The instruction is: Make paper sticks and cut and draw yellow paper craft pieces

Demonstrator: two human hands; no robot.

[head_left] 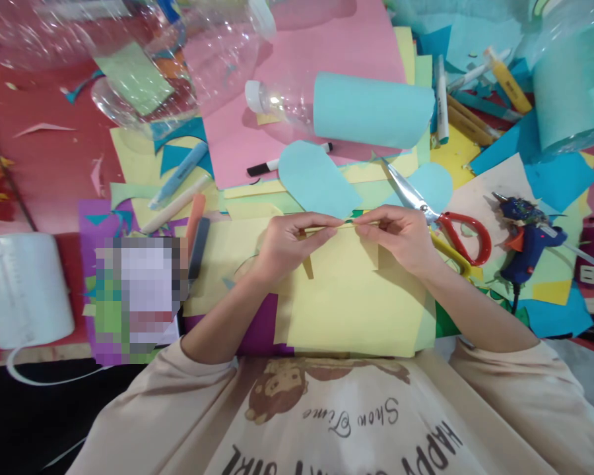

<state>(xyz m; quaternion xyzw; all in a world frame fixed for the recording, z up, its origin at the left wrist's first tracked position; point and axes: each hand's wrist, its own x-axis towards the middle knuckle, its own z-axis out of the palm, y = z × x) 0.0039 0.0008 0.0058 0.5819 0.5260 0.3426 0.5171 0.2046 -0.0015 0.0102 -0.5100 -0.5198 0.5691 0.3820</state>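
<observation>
A pale yellow sheet of paper (351,297) lies in front of my body. My left hand (294,244) pinches its far edge between thumb and fingertips. Close beside it, my right hand (398,239) pinches the same edge, the two sets of fingertips nearly meeting. Just beyond my fingers rests a light blue rounded paper piece (314,175). Another light blue rounded piece (433,185) lies partly under the scissors (455,231), which have one red and one yellow handle, right of my right hand.
Beyond my hands a plastic bottle (376,109) wrapped in light blue paper lies on pink paper (242,145). A blue glue gun (517,254) sits at right. Markers (181,175), paper scraps and clear bottles (143,79) crowd the table; a white cylindrical object (27,290) stands left.
</observation>
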